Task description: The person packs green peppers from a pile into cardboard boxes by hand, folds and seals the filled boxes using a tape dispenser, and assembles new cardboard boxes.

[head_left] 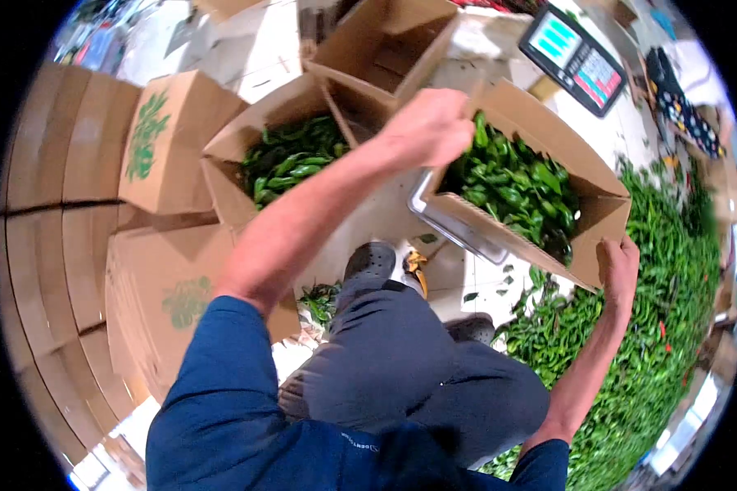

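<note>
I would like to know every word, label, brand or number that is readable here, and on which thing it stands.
No text is readable with certainty.
Scale panel: glowing display digits, washed out; smaller print, too blurred.
Dark blue shirt: small pale letters, perhaps "GENTO", too small to be sure.
Closed carton at left: green plant print, no legible words.
Held box: no text seen.

Digits (553, 38) on the scale (585, 69) and lettering (359, 444) on the shirt (219, 360) are illegible.
</note>
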The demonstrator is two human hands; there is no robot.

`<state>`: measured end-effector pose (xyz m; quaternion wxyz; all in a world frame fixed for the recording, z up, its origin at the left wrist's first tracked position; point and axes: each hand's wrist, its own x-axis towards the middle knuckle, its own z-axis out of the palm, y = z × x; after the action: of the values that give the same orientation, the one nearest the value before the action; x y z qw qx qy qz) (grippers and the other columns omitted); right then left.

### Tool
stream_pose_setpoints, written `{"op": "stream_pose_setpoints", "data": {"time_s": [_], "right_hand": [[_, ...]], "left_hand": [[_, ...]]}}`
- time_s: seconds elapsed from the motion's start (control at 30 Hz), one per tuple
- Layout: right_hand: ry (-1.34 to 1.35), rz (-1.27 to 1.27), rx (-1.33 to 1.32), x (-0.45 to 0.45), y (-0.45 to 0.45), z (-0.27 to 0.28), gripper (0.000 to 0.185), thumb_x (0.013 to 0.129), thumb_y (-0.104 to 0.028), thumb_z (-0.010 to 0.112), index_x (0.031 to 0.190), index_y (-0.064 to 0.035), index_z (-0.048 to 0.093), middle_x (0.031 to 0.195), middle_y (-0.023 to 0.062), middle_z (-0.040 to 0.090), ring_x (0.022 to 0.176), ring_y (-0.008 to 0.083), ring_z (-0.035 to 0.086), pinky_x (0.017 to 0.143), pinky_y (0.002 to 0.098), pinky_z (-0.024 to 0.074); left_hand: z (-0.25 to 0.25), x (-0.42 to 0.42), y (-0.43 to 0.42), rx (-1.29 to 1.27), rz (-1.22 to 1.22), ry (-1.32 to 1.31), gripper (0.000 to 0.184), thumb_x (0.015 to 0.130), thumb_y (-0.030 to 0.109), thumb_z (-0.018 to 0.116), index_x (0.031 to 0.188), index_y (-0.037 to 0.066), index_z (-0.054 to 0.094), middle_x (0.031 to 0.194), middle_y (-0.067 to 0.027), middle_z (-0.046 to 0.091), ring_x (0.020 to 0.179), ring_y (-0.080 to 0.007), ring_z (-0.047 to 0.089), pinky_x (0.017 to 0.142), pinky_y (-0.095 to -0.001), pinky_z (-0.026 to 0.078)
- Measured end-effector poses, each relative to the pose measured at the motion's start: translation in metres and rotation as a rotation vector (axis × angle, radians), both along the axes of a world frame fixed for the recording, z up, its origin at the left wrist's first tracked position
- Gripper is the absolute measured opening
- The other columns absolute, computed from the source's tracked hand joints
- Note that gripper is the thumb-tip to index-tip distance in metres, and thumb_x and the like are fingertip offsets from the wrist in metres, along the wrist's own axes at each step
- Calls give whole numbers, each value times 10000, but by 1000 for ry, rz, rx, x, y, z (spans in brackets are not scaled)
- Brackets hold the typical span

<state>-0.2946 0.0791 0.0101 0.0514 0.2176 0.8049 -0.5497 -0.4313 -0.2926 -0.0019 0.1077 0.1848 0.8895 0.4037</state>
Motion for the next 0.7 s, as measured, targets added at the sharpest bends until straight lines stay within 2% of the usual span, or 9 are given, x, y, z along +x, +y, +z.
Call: {"op": "stream_pose_setpoints", "data": {"time_s": [0.07,0.13,0.2,0.3,0.4,0.5,0.53,0.6,0.7], "right_hand": [[-13,151,205,-8,18,-39,230,866,-176,532,929,28,615,768,52,627,634,127,531,577,323,435],[-87,143,146,-5,20,-53,236,882,-221,557,835,10,569,693,13,546,584,115,462,532,292,354],[-81,109,110,2,11,-51,261,905,-234,577,854,21,602,717,24,587,616,110,510,556,290,401],[-83,193,220,2,27,-68,336,921,-244,653,1094,43,659,932,82,707,780,172,650,725,324,516],[-111,150,399,1,24,-75,351,861,-210,684,1062,78,669,942,147,735,790,221,668,745,373,519],[-198,267,621,-7,49,-83,333,839,-190,676,1039,76,675,926,140,734,780,218,664,742,367,517],[-175,279,681,-4,36,-63,327,826,-194,680,1005,80,681,861,150,728,746,248,667,716,372,511],[-28,275,399,0,20,-32,304,824,-183,682,951,92,678,795,189,709,694,285,651,685,386,500],[21,432,608,-5,-57,30,264,834,-152,669,954,84,677,779,174,695,663,243,620,657,369,488]], "left_hand": [[-2,0,13,-136,31,-93,360,832,215,525,958,-86,678,1010,-330,668,997,-443,671,914,-503,523],[-30,1,23,-252,83,-208,327,799,184,528,893,-57,728,987,-305,696,982,-427,688,898,-486,542],[-15,8,14,-258,71,-195,330,808,212,545,896,-42,736,969,-283,709,980,-416,693,883,-486,548],[-14,21,4,-248,146,-189,312,826,216,565,916,-22,745,992,-259,719,969,-396,704,851,-475,564],[-22,49,9,-300,139,-110,279,808,166,590,936,-27,745,1002,-247,724,966,-388,710,829,-459,578],[-15,84,-13,-122,132,-93,254,777,138,581,848,-50,736,888,-286,702,872,-431,706,807,-480,571],[-11,94,-28,-64,138,-86,253,763,139,588,810,-66,729,837,-308,691,833,-454,702,792,-493,570],[-8,124,-59,-1,191,-69,303,775,186,566,741,-90,688,778,-343,649,788,-483,677,780,-526,547],[11,164,-117,-3,206,-35,341,795,230,557,721,-87,658,793,-315,651,769,-463,663,768,-533,534]]}}
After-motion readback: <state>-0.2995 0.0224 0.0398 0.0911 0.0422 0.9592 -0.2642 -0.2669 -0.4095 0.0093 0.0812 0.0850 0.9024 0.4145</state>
